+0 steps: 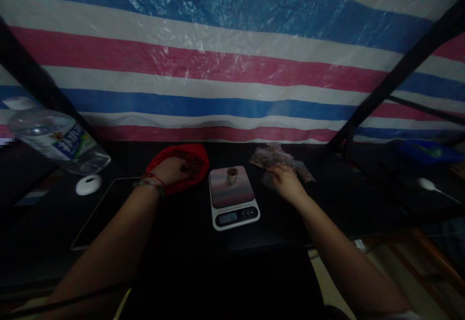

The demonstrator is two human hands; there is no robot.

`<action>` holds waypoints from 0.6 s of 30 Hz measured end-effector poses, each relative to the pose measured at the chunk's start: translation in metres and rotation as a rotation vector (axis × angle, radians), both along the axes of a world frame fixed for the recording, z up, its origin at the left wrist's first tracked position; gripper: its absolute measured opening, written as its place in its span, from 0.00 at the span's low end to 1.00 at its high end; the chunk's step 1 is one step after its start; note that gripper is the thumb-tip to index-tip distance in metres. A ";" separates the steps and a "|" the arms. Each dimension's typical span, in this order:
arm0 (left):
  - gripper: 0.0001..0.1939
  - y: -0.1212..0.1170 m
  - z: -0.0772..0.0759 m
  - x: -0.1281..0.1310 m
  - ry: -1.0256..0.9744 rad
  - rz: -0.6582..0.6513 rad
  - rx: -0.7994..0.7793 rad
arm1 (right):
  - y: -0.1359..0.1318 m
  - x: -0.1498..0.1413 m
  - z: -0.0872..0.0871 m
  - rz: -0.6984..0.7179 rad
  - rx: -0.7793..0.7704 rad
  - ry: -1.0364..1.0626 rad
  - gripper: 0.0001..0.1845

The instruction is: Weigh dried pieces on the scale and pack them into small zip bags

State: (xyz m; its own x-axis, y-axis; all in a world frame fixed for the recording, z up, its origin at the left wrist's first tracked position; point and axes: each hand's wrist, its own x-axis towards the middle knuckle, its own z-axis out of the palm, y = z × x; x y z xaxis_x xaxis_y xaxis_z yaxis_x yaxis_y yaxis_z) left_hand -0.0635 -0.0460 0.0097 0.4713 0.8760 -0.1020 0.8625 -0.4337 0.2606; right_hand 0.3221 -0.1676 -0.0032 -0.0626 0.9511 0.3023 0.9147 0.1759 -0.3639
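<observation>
My left hand [170, 169] reaches into a red plastic bag [198, 157] that holds small brown pieces; its fingers are curled inside the bag and what they grip is hidden. My right hand [285, 182] rests on a pile of small clear packets [276, 157] at the back right, fingers closed on one of them. Between the hands stands a white kitchen scale [234, 196] with a small cup [231, 175] of brown material on its platform. The dark table [181, 232] carries all of this.
A clear water bottle [54, 138] leans at the far left, its white cap [88, 184] lying below it. A thin flat sheet [98, 218] lies left of my forearm. A striped tarp [232, 58] forms the back wall. A dark shelf frame [399, 72] stands right.
</observation>
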 end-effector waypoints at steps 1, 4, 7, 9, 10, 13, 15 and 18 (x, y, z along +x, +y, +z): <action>0.15 0.000 -0.001 0.002 0.008 -0.014 0.002 | 0.008 0.001 0.009 -0.019 0.069 0.065 0.18; 0.15 0.001 -0.004 0.005 0.035 -0.032 0.020 | 0.037 -0.005 0.033 -0.125 0.255 0.303 0.16; 0.15 0.000 -0.001 0.006 0.036 -0.027 0.034 | 0.065 -0.022 0.040 -0.181 0.342 0.502 0.16; 0.14 0.000 0.004 0.005 0.009 -0.050 0.058 | 0.076 -0.033 0.031 -0.181 0.360 0.525 0.16; 0.14 0.001 0.006 0.003 -0.011 -0.071 0.076 | 0.079 -0.037 0.023 -0.176 0.365 0.519 0.16; 0.15 0.002 0.013 -0.003 -0.061 -0.126 0.103 | 0.078 -0.040 -0.001 -0.146 0.361 0.496 0.16; 0.16 0.002 0.017 -0.007 -0.062 -0.125 0.069 | 0.075 -0.037 -0.012 -0.132 0.338 0.499 0.16; 0.15 0.000 0.020 -0.013 -0.023 -0.090 -0.008 | 0.070 -0.033 -0.015 -0.128 0.331 0.508 0.17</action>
State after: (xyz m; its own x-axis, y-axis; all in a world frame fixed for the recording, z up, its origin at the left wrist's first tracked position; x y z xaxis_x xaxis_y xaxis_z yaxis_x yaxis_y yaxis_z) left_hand -0.0767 -0.0459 0.0302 0.5501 0.8295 -0.0970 0.8142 -0.5069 0.2831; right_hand 0.2889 -0.0974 -0.0185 0.2747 0.7924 0.5446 0.6629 0.2541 -0.7042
